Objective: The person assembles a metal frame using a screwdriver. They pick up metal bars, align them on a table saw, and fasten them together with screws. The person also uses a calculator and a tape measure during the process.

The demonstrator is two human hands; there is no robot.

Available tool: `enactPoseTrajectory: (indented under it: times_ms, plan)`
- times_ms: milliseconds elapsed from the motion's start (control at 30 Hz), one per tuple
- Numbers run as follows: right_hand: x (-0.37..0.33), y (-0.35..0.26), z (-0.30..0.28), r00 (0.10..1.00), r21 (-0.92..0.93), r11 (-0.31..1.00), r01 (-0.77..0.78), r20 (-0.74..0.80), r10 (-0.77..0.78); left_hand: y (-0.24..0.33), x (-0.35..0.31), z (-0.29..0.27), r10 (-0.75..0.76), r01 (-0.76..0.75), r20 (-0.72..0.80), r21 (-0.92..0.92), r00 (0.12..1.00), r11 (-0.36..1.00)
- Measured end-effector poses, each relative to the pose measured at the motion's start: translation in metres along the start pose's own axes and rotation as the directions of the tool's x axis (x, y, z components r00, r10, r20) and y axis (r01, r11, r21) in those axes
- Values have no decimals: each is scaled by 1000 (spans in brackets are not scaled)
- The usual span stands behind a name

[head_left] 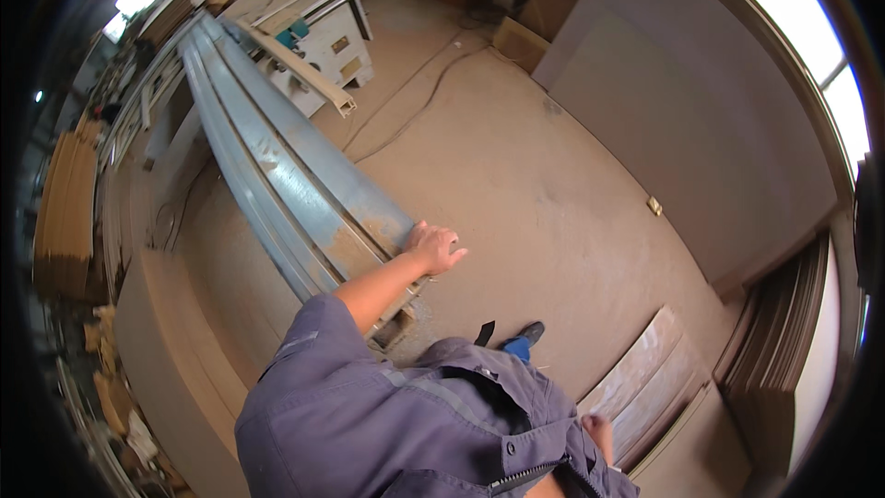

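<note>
A long grey-blue metal sliding table [300, 189], grooved along its length and dusted with sawdust, runs from the far left towards me. At its near end my left hand [435, 247] rests on the right edge, fingers apart and reaching past it, holding nothing. My right hand [597, 429] is low at my right side, small in view, its fingers curled in. Whether anything is inside them is hidden. Nearest to that hand, brown panels [641, 373] with whitish marks lie low on the right.
A white machine body [323, 60] stands beyond the table, a pale profiled strip [309, 74] jutting from it. Cables [433, 83] trail over the dusty floor. Large grey sheets [682, 120] lean at right, near stacked boards [779, 350]. Brown panels [64, 207] stand far left.
</note>
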State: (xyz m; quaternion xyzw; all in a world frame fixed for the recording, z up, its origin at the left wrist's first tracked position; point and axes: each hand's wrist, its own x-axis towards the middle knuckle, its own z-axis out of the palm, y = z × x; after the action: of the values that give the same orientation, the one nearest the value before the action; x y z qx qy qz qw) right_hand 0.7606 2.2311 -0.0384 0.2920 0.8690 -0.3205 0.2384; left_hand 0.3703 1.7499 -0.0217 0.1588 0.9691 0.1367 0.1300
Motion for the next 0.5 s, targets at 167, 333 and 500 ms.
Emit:
enactPoseTrajectory:
  times_ms: [167, 333, 500]
  plan:
    - [174, -133, -162, 890, -56, 944, 325, -319, -325, 17, 3, 4, -215, 215, 2, -6, 977, 977]
    - [256, -282, -217, 849, 42, 860, 509, -188, -493, 38, 14, 23, -413, 412, -35, -44, 910, 910]
    - [329, -332, -200, 795, -80, 791, 607, 51, -605, 54, 56, 29, -593, 609, 146, -259, 792, 750]
